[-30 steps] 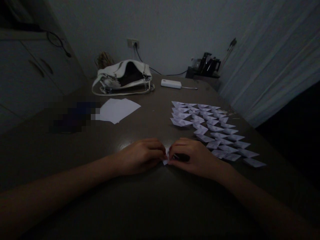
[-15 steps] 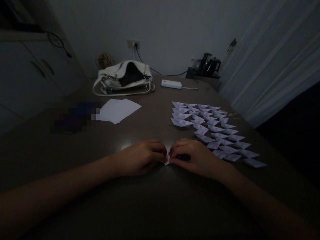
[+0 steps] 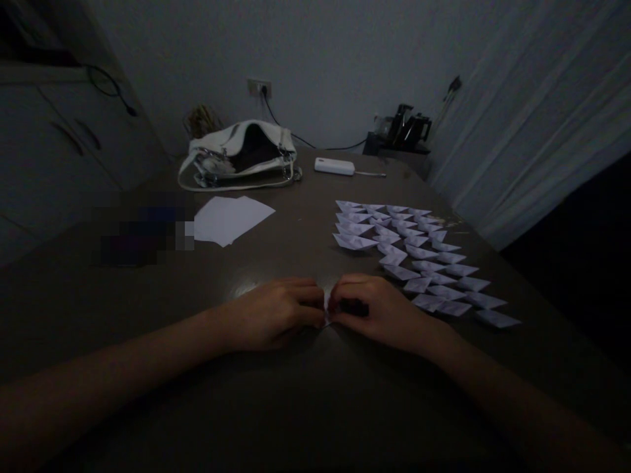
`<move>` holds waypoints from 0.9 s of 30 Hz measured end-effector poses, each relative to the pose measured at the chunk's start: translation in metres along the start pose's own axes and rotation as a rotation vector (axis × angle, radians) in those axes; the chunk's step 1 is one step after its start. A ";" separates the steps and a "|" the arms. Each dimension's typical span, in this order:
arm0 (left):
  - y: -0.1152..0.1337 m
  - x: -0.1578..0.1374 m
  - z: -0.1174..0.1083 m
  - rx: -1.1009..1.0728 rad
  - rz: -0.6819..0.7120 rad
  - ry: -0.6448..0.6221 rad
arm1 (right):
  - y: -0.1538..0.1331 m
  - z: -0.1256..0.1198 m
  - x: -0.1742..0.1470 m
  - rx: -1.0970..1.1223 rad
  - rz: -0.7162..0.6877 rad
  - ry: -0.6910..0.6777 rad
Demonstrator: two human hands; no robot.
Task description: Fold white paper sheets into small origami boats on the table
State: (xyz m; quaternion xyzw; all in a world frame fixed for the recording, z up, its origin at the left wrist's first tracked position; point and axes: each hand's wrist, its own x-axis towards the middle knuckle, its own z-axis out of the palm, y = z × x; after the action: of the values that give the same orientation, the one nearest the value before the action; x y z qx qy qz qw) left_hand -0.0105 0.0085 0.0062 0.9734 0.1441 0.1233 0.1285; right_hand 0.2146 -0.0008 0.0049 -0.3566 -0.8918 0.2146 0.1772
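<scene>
My left hand (image 3: 276,312) and my right hand (image 3: 374,303) meet over the table (image 3: 305,401), each pinching a small piece of folded white paper (image 3: 327,316). Most of that paper is hidden behind my fingers; only a narrow strip shows between them. To the right of my right hand stand several folded paper boats (image 3: 419,251) in rows. Beyond my left hand lies a small stack of white paper sheets (image 3: 229,220), their corners fanned out.
At the back sit an open white handbag (image 3: 244,157) and a white power bank (image 3: 334,167) with a short cable. Black kettle-like things (image 3: 411,126) stand on a low stand by the wall. A blurred-out patch covers something at left.
Both hands keep their pinch on the folded paper, with slight finger movement and less of it showing. The whole view has shifted a little.
</scene>
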 end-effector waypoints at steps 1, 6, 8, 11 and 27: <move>0.001 0.001 -0.001 0.007 -0.005 -0.007 | 0.000 -0.001 0.000 -0.004 0.015 0.031; 0.003 0.003 -0.002 0.028 -0.008 -0.026 | -0.003 -0.007 -0.001 -0.046 0.042 0.097; 0.003 0.003 -0.002 0.021 -0.007 -0.013 | -0.008 -0.008 -0.004 -0.077 -0.007 -0.001; 0.003 0.001 0.000 -0.010 -0.006 0.040 | -0.019 -0.006 -0.010 -0.177 -0.033 -0.126; 0.001 -0.001 0.004 0.127 0.072 0.026 | -0.042 -0.008 -0.017 -0.301 0.065 -0.286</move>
State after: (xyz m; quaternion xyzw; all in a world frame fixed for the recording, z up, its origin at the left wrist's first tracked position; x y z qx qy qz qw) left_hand -0.0105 0.0068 0.0024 0.9825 0.1181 0.1312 0.0601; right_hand 0.2061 -0.0379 0.0301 -0.3738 -0.9179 0.1328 -0.0136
